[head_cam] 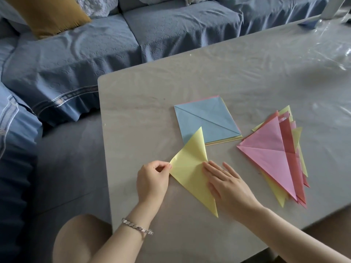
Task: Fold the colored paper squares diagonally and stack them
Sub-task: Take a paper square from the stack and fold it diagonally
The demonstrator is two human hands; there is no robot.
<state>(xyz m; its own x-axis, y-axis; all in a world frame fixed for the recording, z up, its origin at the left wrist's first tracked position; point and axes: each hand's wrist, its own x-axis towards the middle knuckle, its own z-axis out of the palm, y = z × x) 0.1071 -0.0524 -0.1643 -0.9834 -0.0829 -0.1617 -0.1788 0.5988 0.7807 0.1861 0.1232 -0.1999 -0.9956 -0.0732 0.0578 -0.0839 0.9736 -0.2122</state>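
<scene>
Yellow paper (190, 174): left hand (152, 181) pinches its left corner, right hand (228, 186) presses flat.

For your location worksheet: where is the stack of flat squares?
In the head view, the stack of squares, blue on top, lies left of the folded triangles, just beyond the yellow sheet.

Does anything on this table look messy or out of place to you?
The pile of folded triangles at the right is fanned out: red and yellow edges stick past the pink top piece instead of lining up. The square stack lies fairly even, though its blue top sheet already shows a diagonal crease.
</scene>
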